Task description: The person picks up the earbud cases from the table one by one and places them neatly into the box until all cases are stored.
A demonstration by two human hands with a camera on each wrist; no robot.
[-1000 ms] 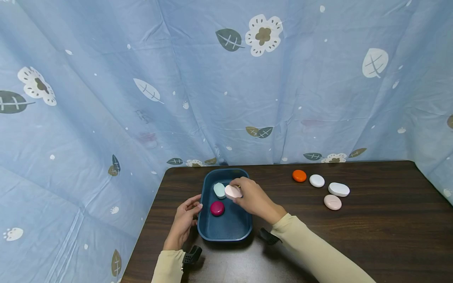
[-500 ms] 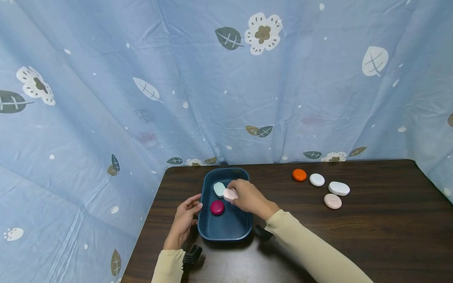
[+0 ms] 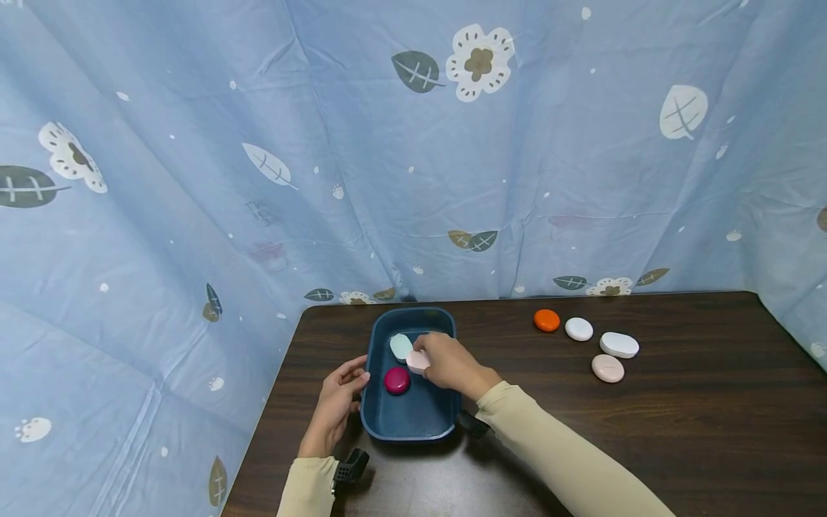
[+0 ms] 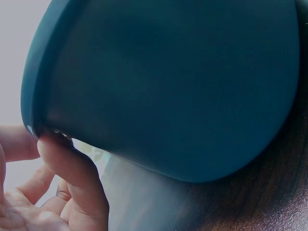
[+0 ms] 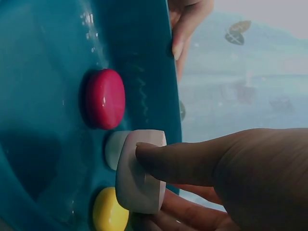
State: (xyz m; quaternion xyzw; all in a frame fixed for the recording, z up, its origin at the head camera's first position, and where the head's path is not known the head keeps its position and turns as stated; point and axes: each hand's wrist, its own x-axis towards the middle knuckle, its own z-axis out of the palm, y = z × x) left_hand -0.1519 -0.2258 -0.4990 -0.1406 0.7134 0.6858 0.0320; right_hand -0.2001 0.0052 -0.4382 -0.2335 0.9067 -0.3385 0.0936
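Note:
My right hand (image 3: 450, 363) pinches a pale pink soap bar (image 5: 139, 175) over the inside of a dark blue tray (image 3: 413, 429); whether the bar touches the bottom is unclear. Left of it lies a mint soap bar (image 3: 400, 346), partly covered by the pink one in the right wrist view. A magenta soap bar (image 3: 397, 380) rests nearer the front of the tray. The right wrist view also shows a yellow soap bar (image 5: 110, 210), hidden behind my hand in the head view. With relaxed fingers, my left hand (image 3: 334, 404) touches the tray's left rim from outside.
Right of the tray, on the dark wooden table (image 3: 698, 424), lie an orange soap bar (image 3: 546, 320), a round white bar (image 3: 578, 329), an oblong white bar (image 3: 619, 345) and another pale pink bar (image 3: 608, 368). A blue printed curtain (image 3: 362, 179) hangs behind the table.
The right hand has moved slightly left and toward the front with the pale pink soap bar, which now sits lower in the tray. The left hand stays at the rim.

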